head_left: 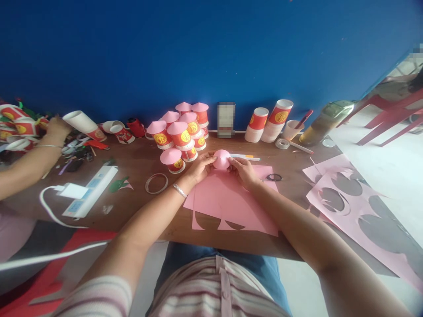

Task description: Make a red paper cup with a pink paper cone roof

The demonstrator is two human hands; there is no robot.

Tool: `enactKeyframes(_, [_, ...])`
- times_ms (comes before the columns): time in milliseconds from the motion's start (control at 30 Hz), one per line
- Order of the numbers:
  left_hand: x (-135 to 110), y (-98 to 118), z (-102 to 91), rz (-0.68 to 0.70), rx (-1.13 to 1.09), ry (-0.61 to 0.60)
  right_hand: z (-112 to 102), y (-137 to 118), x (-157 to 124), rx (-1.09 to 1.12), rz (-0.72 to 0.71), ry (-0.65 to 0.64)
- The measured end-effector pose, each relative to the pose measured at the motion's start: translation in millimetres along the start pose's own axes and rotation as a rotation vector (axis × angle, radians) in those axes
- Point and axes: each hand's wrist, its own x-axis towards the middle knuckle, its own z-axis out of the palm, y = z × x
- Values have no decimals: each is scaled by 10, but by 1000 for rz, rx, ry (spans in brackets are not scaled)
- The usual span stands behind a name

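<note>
Between my two hands is a small pink paper cone [222, 159], held over the table. My left hand [202, 166] pinches its left edge, and my right hand [243, 169] pinches the right edge. Below them lie pink paper sheets [231, 198] with round pieces cut from the near edge. Just behind my right hand are pens [246, 157], and the dark handles of scissors [274, 177] show to its right. Beyond my left hand stand several red and white paper cups [181, 138] topped with pink cones, some stacked on others.
Cup stacks [277, 119], a tape roll [282, 143] and a bottle of yellowish liquid [325, 123] stand back right. Cut pink scraps [357, 207] cover the right edge. At left are a power strip [90, 191], a tape ring [156, 183] and another person's hand [57, 127] among cups.
</note>
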Motion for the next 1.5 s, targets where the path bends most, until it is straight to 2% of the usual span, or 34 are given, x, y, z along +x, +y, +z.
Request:
enactKeyframes(200, [-109, 36, -134, -54, 18, 137, 8, 31, 24, 75, -32, 21])
enactKeyframes(433, [-603, 202, -289, -17, 30, 240, 27, 56, 4, -72, -53, 23])
enactKeyframes(600, [-963, 302, -435, -24, 111, 339, 12, 58, 0, -213, -87, -63])
enactKeyframes(800, [-1241, 394, -634, -48, 258, 447, 1, 32, -11, -280, -87, -114])
enactKeyframes(900, [-1348, 446, -715, -77, 310, 459, -2, 24, -19, -302, -89, -123])
enactKeyframes(1067, [-1455, 529, -817, -63, 368, 464, -7, 3, -24, -365, -79, -143])
enactKeyframes(1233, [-1484, 594, -883, -59, 491, 522, -8, -1, -24, -369, -67, -142])
enactKeyframes(1400, [-1495, 630, -941, -15, 746, 566, -13, 31, -13, -396, -57, -141])
enactKeyframes(1500, [-1505, 646, -976, 74, 959, 604, -18, 49, -2, -428, -56, -141])
